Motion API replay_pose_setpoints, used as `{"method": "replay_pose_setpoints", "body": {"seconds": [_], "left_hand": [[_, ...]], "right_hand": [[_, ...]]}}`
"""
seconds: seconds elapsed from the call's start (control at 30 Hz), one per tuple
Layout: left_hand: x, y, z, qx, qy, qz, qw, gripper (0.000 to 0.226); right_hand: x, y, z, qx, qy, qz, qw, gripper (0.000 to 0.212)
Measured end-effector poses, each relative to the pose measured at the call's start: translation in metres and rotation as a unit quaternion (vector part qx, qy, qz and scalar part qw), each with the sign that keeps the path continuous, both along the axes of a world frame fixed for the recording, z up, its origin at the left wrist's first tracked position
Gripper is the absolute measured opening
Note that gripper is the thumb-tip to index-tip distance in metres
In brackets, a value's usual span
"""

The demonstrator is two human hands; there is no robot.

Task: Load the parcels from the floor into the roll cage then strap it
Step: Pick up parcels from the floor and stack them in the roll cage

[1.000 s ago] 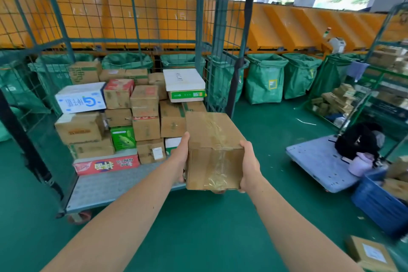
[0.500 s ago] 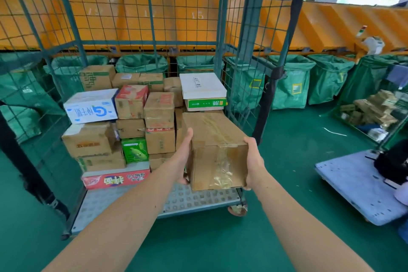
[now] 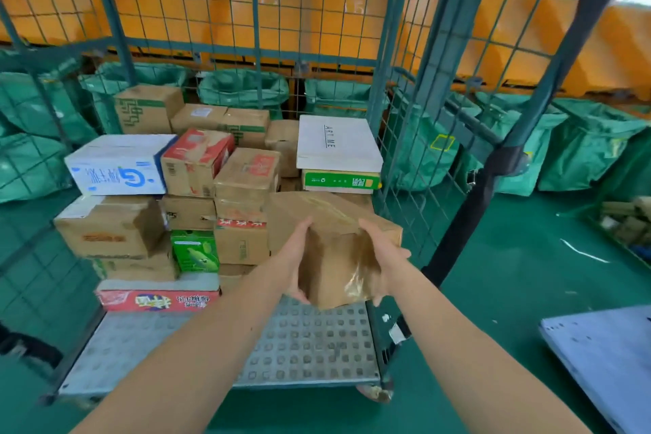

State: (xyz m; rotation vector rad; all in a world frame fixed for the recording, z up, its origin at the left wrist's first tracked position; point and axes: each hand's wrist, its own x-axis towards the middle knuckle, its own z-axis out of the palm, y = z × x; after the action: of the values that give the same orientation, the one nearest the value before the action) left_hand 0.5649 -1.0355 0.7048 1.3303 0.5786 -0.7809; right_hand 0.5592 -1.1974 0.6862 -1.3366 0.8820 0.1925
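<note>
1. Held tilted in the air over the front right part of the roll cage (image 3: 303,345) floor: the brown parcel (image 3: 338,250), not yet set down.
2. Clamped on its 9 o'clock side by the left hand (image 3: 294,257), thumb on top, fingers curled under the lower edge; same grip by the right hand (image 3: 387,254) at 3 o'clock.
3. Probably light, since carried at arm's length; cardboard stiff but a little dented; glossy tape on the near face likely slippery.
4. Best taken on bare cardboard at 2 opposite sides, fingertips under the bottom edge, away from the tape.
5. Close at 9 to 12 o'clock: the stacked parcels (image 3: 243,176); at 6 o'clock, bare perforated plate.
</note>
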Motion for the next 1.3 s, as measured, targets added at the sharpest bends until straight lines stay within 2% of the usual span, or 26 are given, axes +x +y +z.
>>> {"method": "replay_pose_setpoints", "body": {"seconds": [0.07,0.17,0.2,0.33,0.47,0.5,0.63,0.7,0.77,0.87,0.97,1.1,1.23,1.3], "left_hand": [[0.02,-0.014,-0.005,-0.013,0.005,-0.01,1.0,0.091],[0.06,-0.029,-0.019,-0.024,0.011,-0.002,1.0,0.083],[0.075,-0.033,-0.025,-0.023,0.012,-0.002,1.0,0.083],[0.14,-0.044,-0.042,-0.058,0.033,0.015,0.998,0.08],[0.216,-0.057,-0.058,-0.072,0.05,-0.003,0.996,0.077],[0.233,-0.06,-0.062,-0.072,0.058,-0.004,0.996,0.074],[0.283,-0.068,-0.072,-0.089,0.058,-0.011,0.994,0.058],[0.305,-0.071,-0.078,-0.09,0.076,-0.004,0.993,0.053],[0.323,-0.073,-0.086,-0.097,0.091,0.028,0.991,0.052],[0.351,-0.081,-0.106,-0.087,0.1,0.08,0.988,0.06],[0.376,-0.087,-0.122,-0.067,0.092,0.1,0.988,0.048],[0.421,-0.08,-0.142,-0.019,0.093,0.155,0.983,0.035],[0.451,-0.079,-0.157,0.018,0.148,0.164,0.975,0.031],[0.451,-0.083,-0.167,0.028,0.174,0.144,0.974,0.034]], "right_hand": [[0.022,0.002,-0.006,-0.006,0.001,0.044,0.999,0.165],[0.066,-0.005,-0.02,0.0,-0.004,0.082,0.997,0.108],[0.087,-0.011,-0.031,0.003,-0.003,0.084,0.996,0.094],[0.17,-0.034,-0.066,-0.009,-0.025,0.08,0.996,0.091],[0.224,-0.038,-0.046,-0.019,-0.025,0.115,0.993,0.045],[0.24,-0.042,-0.048,-0.028,-0.024,0.124,0.992,0.039],[0.297,-0.05,-0.067,-0.039,-0.017,0.106,0.993,0.044],[0.322,-0.051,-0.078,-0.033,-0.002,0.107,0.994,0.065],[0.342,-0.05,-0.084,-0.029,0.004,0.109,0.994,0.076],[0.376,-0.055,-0.098,-0.032,-0.001,0.113,0.993,0.062],[0.407,-0.066,-0.116,-0.044,0.013,0.153,0.987,0.046],[0.443,-0.076,-0.146,-0.08,0.049,0.2,0.975,0.05],[0.473,-0.079,-0.172,-0.129,0.111,0.243,0.955,0.073],[0.482,-0.077,-0.181,-0.138,0.13,0.267,0.945,0.095]]}}
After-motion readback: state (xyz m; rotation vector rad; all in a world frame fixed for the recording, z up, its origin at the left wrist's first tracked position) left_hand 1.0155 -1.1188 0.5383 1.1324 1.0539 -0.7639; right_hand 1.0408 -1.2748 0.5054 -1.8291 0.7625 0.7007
